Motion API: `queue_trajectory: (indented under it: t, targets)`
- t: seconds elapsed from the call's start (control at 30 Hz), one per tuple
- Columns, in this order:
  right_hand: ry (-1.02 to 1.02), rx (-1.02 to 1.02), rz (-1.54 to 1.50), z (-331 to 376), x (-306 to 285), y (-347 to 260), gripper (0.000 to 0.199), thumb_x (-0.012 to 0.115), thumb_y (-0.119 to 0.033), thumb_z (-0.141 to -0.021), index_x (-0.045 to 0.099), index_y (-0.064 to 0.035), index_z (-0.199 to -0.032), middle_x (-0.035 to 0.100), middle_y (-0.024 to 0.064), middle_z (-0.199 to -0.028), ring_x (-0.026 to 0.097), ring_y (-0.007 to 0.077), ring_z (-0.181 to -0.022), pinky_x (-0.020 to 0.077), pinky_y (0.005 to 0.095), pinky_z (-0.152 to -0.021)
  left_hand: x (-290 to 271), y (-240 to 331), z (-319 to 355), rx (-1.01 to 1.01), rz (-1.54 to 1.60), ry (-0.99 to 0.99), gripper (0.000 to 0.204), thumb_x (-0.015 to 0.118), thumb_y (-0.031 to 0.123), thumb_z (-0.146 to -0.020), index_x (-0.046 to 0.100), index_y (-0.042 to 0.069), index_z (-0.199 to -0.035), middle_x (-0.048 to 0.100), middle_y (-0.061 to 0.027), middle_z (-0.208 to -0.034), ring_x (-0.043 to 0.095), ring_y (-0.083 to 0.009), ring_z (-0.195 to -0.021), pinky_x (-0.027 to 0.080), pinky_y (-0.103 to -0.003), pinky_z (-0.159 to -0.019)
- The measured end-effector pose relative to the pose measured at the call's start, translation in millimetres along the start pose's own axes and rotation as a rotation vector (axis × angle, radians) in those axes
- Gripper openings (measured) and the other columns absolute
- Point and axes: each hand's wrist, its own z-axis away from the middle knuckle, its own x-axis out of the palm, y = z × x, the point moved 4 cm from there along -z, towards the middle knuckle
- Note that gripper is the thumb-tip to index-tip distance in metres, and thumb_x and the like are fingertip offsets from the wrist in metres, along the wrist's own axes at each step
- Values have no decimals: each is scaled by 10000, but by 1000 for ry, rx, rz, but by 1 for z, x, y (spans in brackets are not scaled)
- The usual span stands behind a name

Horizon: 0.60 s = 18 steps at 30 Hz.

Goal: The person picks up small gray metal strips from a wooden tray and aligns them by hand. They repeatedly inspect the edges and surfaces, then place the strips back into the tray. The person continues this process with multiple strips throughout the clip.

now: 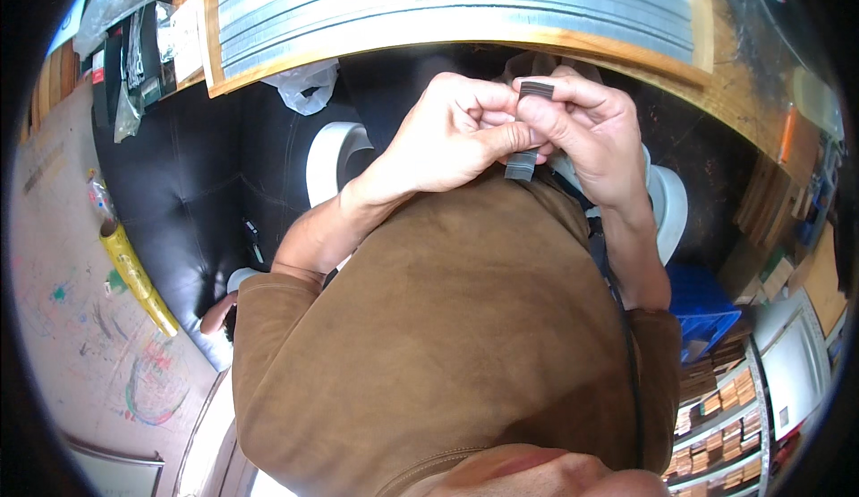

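My left hand [452, 135] and my right hand [586, 130] meet in front of my chest, just short of the table edge. Between thumb and fingers, my right hand pinches a short dark striped strip [537, 91], whose upper end shows above the thumb. A grey striped end [521, 166] hangs below the left thumb. Whether both ends belong to one strip is hidden by the fingers. The left thumb and fingers are closed at the middle, against the right fingertips. Beyond the hands lie long silvery strips [447, 18] inside a wooden frame [213, 45].
A wooden table [743, 108] spans the far side. White curved armrests [327, 161] flank me, and a black padded seat [192, 166] is at left. A yellow roll [139, 278] lies left. At right are a blue crate [702, 309] and shelves of wooden pieces [725, 439].
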Motion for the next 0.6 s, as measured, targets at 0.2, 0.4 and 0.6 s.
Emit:
queue_trajectory:
  t: [0.2,0.4,0.6]
  targets:
    - [-14,8,-21,3,0,2,167,681,-61,-972,726,64,-1074,616,21,-829,600,54,-667,477,174,-529,6,5,6,17,-3,23,109,705,44,-950,732,-42,-1012,750,-87,-896,677,-95,-808,527,-216,-724]
    - [-104,21,-2,5,-2,3,185,646,-19,-977,695,67,-1133,624,44,-907,615,71,-698,529,180,-568,5,0,8,15,65,-9,145,695,39,-955,728,-39,-1072,757,-105,-928,704,-129,-837,555,-240,-757]
    - [-5,-95,31,9,1,-9,223,693,44,-924,674,90,-1141,630,74,-889,621,71,-665,524,181,-557,3,2,13,-48,37,-9,158,702,49,-952,726,-42,-1079,756,-119,-942,714,-150,-856,573,-261,-801]
